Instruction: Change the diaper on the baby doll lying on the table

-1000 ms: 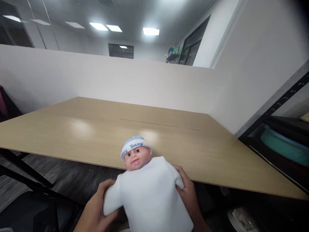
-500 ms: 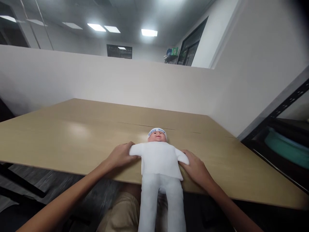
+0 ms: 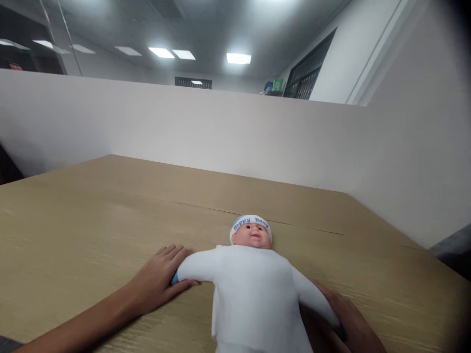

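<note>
A baby doll (image 3: 257, 294) in white clothes lies face up on the wooden table, its head pointing away from me. Its white cap (image 3: 250, 221) carries blue lettering that reads "Happy Baby". My left hand (image 3: 162, 277) is closed round the end of the doll's sleeve on the left, fingers above and thumb below, with a bit of blue showing at the cuff. On the other side my right hand (image 3: 355, 321) wraps round the opposite sleeve end; its fingertips are partly hidden behind the sleeve. The doll's legs fall below the picture.
The light wooden table (image 3: 110, 215) has a thin seam across it. Behind it stands a low white partition wall (image 3: 206, 130), which meets another wall at the right. Beyond are ceiling lights and dark-framed windows.
The doll appears larger and closer, its arms stretched wider with both hands at the sleeve ends. The view has tilted, and its legs and my lap have left the picture.
</note>
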`<state>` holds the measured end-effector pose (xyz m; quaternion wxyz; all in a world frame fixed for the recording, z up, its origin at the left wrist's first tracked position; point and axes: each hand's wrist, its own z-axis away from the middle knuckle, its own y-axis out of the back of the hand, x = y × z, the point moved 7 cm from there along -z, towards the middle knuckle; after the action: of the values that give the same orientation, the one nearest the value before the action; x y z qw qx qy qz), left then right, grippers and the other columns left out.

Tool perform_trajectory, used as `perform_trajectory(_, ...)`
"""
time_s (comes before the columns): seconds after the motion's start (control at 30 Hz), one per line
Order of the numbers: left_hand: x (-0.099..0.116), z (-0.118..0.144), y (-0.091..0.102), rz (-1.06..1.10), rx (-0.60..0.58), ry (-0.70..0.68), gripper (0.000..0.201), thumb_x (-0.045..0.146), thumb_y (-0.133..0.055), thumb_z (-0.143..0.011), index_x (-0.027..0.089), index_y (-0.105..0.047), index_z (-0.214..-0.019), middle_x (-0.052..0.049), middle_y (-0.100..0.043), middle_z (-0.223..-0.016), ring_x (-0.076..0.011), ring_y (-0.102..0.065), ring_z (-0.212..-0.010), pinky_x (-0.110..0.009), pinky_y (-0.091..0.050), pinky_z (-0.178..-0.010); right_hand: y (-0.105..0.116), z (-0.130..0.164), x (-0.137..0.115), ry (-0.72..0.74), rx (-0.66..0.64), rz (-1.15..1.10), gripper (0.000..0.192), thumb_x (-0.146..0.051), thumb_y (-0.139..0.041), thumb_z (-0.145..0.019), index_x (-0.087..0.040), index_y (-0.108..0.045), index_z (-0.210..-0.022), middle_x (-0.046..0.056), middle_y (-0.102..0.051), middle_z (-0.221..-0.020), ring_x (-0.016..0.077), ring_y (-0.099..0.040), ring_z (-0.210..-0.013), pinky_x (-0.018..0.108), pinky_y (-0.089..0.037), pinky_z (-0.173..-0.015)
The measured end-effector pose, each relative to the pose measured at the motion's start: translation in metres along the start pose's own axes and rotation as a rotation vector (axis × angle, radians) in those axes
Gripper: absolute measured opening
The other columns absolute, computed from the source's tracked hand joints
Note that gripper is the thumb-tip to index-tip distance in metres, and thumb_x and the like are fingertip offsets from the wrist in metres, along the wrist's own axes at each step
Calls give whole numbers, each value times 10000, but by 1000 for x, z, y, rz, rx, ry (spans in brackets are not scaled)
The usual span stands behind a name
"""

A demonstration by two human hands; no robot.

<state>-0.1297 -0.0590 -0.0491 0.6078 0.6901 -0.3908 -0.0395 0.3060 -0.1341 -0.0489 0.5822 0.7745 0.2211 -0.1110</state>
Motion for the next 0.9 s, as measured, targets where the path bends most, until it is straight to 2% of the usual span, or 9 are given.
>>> perform_trajectory(0.17,-32,-55,2,-3,18,-20,488,643,-566,-1049,244,-599,-1327,-96,-724,-1158,-315,-664,-1054,-469,-508,-921,-16,-67,5,81,31,19,504,-596,-530,-1044,-267,-670,-1399,132,-744,-1366,365,-695,-1218,526,-585,-1021)
perform_trajectory(0.27,-55,-86,3,-19,98,-3,527,662,-569,-1035,230,-607,-1335,-106,-735,-1146,-325,-660,-1053,-472,-516,-913,-26,-107,12,131,71,60,485,-549,-518,-1037,-226,-662,-1368,139,-754,-1303,354,-691,-1169,515,-568,-1003)
perform_trajectory(0.4,-79,-124,7,-84,225,-30,544,656,-578,-1033,250,-605,-1394,-109,-744,-1228,-337,-653,-1117,-479,-506,-960,-40,-158,27,178,125,128,442,-440,-531,-977,-180,-647,-1315,147,-760,-1233,349,-691,-1095,512,-557,-972)
perform_trajectory(0.6,-114,-181,10,-193,337,-20,557,656,-584,-1030,255,-625,-1414,-96,-749,-1228,-329,-656,-1116,-488,-472,-1008,-55,-227,43,156,222,194,455,-412,-540,-948,-168,-609,-1326,160,-741,-1254,359,-676,-1087,510,-527,-966)
perform_trajectory(0.73,-134,-206,7,-198,363,30,534,648,-611,-1022,270,-647,-1397,-82,-757,-1238,-328,-635,-1130,-486,-452,-1028,-59,-256,52,155,293,253,473,-477,-524,-991,-178,-609,-1348,163,-738,-1250,367,-670,-1070,500,-512,-944)
perform_trajectory(0.9,-150,-210,4,-198,360,53,479,595,-651,-1020,309,-661,-1404,-71,-747,-1268,-322,-626,-1143,-476,-450,-1014,-64,-264,68,193,283,283,532,-542,-467,-1063,-226,-610,-1467,142,-732,-1310,367,-662,-1129,489,-511,-960)
